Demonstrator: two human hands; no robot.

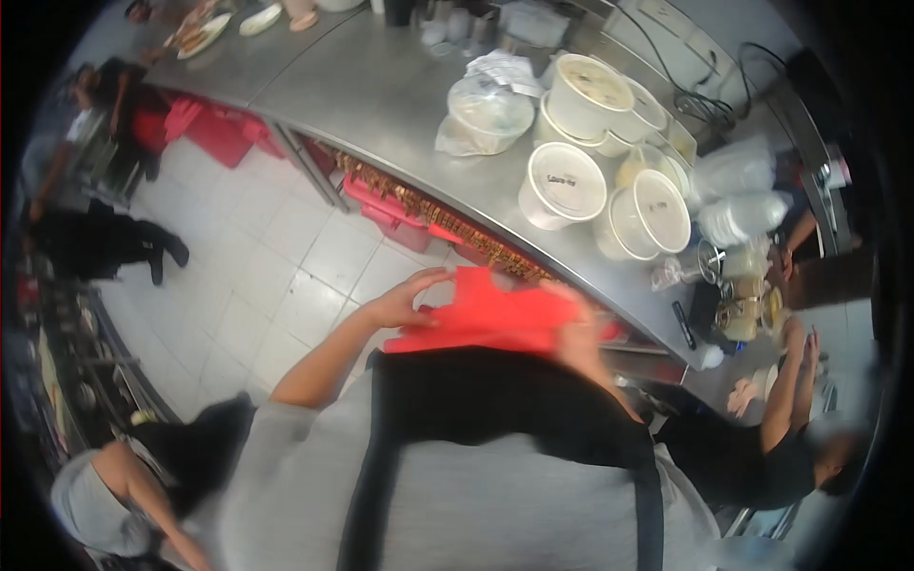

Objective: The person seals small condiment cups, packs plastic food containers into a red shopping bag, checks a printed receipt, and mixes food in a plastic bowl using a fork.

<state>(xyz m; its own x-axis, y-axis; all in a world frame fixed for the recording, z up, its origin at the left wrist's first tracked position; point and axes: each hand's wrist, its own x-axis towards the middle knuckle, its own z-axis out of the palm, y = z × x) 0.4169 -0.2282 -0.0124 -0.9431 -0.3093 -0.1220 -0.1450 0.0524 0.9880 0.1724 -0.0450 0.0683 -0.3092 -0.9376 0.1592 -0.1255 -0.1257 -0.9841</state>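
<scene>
My left hand (405,300) pinches the red cloth (490,314), thumb up, elbow bent. My right hand (581,328), blurred, grips its other edge.

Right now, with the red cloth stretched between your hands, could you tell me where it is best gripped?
Grip the red cloth at its two upper corners, coming in from each side. It hangs spread flat and limp, so only the ends keep it open. The left hand pinches the left end; the right hand, blurred, appears to hold the right end.
</scene>
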